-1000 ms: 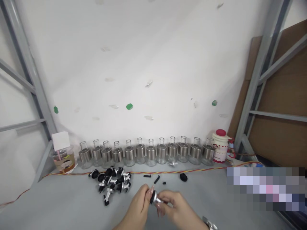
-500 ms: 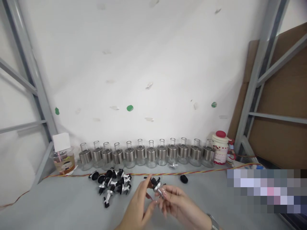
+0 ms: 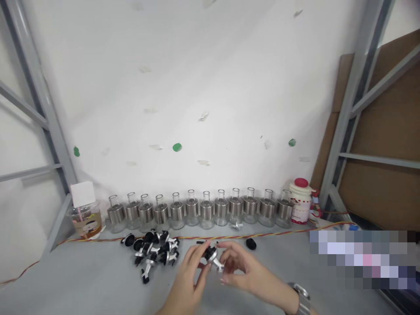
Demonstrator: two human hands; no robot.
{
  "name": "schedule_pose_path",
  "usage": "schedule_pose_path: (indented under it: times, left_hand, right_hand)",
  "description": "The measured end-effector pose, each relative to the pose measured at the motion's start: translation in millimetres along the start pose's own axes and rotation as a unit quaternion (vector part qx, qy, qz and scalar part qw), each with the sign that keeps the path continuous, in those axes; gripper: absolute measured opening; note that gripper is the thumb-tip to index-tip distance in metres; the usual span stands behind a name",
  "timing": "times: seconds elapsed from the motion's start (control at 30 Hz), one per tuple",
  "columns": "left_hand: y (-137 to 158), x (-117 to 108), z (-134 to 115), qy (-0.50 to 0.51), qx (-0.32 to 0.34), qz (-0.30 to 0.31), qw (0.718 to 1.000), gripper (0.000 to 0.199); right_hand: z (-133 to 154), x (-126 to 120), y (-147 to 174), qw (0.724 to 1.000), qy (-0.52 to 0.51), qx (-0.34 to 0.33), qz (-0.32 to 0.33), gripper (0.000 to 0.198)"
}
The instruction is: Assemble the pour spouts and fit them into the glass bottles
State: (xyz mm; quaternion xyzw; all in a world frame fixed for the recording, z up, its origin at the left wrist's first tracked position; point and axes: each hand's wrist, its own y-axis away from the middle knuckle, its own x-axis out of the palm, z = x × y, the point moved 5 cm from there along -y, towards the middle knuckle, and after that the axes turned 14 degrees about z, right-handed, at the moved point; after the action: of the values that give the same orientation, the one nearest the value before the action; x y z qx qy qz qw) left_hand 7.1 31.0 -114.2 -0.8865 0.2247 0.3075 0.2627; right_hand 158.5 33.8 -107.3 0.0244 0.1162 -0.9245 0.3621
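In front of me, low in the view, my left hand [image 3: 189, 273] pinches a black and silver bottle pourer [image 3: 213, 254] between thumb and fingers. Its silver spout slants down to the right. My right hand [image 3: 241, 264] is close beside the spout, thumb and fingers curled but apart, and I see nothing held in it. To the left lies a pile of similar bottle pourers [image 3: 149, 249] with black and silver parts. A round black cap [image 3: 251, 243] rests on the table right of my hands.
A row of several glass bottles [image 3: 177, 211] with metal bands lines the wall. A small silver part [image 3: 236, 225] lies before them. A drink cup [image 3: 88, 221] stands left, a white jar [image 3: 300, 203] right. A red-yellow twisted cord [image 3: 275, 235] crosses the table [image 3: 108, 280].
My left hand has closed on the bottle pourer. My right hand has let go of its spout and moved slightly right, fingers opening.
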Motion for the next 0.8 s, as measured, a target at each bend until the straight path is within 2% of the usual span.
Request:
schedule_pose_path:
  times: [0.07,0.23,0.37,0.43,0.5,0.6,0.7,0.8]
  left_hand:
    - [-0.3,4.2,-3.3,0.022,0.009,0.024,0.999,0.046]
    - [0.0,9.5,-11.7,0.044,0.034,0.065,0.996,0.061]
    - [-0.8,7.4,-5.0,0.02,0.032,0.059,0.998,0.057]
    - [-0.7,8.0,1.8,0.0,0.018,0.049,0.999,0.053]
    - [-0.1,11.1,7.4,-0.014,-0.004,0.047,0.999,0.049]
    - [1.4,18.8,8.3,-0.032,-0.016,0.06,0.998,0.048]
    - [3.1,25.4,5.4,-0.042,-0.023,0.081,0.996,0.047]
    - [4.3,28.5,4.8,-0.033,-0.038,0.093,0.994,0.042]
  right_hand:
    - [-5.2,1.2,0.0,0.998,0.054,-0.002,-0.019,0.059]
    - [-20.2,9.1,-4.6,0.991,0.118,0.013,-0.054,0.055]
    - [-12.8,13.1,-2.2,0.983,0.178,0.023,-0.045,0.06]
    - [-8.3,14.9,0.4,0.968,0.24,0.052,-0.04,0.063]
    - [-4.8,16.7,2.0,0.943,0.321,0.08,-0.044,0.062]
    - [-2.8,21.5,1.3,0.906,0.41,0.097,-0.041,0.05]
    - [-6.6,24.5,0.2,0.899,0.421,0.107,-0.045,0.038]
    - [-12.1,25.2,0.5,0.91,0.397,0.108,-0.056,0.036]
